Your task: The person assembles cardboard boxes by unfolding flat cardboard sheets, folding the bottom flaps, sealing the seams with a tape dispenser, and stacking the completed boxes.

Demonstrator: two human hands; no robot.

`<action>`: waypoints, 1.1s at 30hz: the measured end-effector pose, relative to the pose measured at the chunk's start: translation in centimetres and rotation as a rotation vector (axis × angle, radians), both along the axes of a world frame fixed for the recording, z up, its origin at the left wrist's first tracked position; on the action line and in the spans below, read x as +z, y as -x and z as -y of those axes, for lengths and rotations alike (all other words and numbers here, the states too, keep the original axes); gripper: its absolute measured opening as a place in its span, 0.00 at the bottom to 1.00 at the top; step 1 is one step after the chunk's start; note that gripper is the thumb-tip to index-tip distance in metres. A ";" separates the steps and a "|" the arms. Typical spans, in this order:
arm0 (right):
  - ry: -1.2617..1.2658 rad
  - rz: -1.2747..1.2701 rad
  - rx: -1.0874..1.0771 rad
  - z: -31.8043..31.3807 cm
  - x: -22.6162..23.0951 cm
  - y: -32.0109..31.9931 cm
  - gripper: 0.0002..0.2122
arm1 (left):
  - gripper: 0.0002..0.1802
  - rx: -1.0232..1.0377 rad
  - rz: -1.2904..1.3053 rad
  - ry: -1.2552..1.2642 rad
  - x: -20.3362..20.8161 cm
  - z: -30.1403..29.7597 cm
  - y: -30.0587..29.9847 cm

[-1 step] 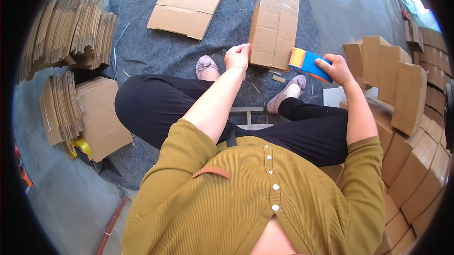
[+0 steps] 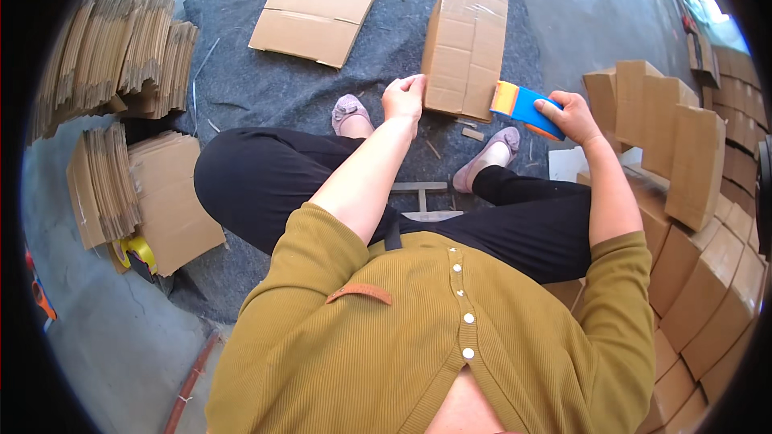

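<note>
A closed cardboard box (image 2: 469, 40) stands on the dark floor cloth in front of my feet, with a seam running along its top. Against its near left edge, my left hand (image 2: 404, 99) is closed, fingertips pressed together on the cardboard; what lies under them is hidden. My right hand (image 2: 575, 118) is wrapped around a blue tape dispenser (image 2: 531, 106) with an orange-yellow front end. That front end is at the box's near right corner; whether it touches the cardboard I cannot tell.
A flattened carton (image 2: 322, 8) lies beyond my left foot. Bundles of folded cardboard (image 2: 121, 52) stack up at the left, with yellow tape rolls (image 2: 138, 253) beside a lower pile. Many boxes (image 2: 696, 164) are stacked at the right. A cardboard scrap (image 2: 473, 135) lies between my shoes.
</note>
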State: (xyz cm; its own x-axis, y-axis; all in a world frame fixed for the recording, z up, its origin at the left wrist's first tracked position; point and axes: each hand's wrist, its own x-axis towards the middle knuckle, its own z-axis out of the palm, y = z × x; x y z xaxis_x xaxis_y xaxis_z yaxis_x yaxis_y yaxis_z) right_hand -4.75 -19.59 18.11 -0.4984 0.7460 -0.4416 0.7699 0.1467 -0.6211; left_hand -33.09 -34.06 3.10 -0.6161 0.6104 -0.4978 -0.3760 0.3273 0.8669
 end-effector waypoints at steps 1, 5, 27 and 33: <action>0.001 0.000 0.001 -0.2 -0.2 0.2 0.19 | 0.14 0.001 0.000 0.001 -0.2 0.2 0.2; -0.044 0.087 0.015 -0.4 -0.3 -0.4 0.21 | 0.31 -0.108 -0.098 0.233 1.9 -0.3 -0.6; -0.021 0.060 0.033 0.1 0.7 -0.3 0.19 | 0.39 -1.168 -1.493 0.005 8.0 2.0 -3.4; -0.038 0.082 -0.024 -1.3 2.3 -5.4 0.20 | 0.38 -1.167 -1.474 -0.005 8.1 1.6 -3.5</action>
State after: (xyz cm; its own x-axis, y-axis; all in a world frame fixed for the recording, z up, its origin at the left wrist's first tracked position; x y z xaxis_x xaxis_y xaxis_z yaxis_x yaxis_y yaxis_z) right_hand 0.69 -18.26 20.38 -0.4437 0.7743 -0.4512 0.8216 0.1503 -0.5500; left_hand -29.61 -35.63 11.18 0.1797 0.9834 -0.0234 0.9543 -0.1685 0.2466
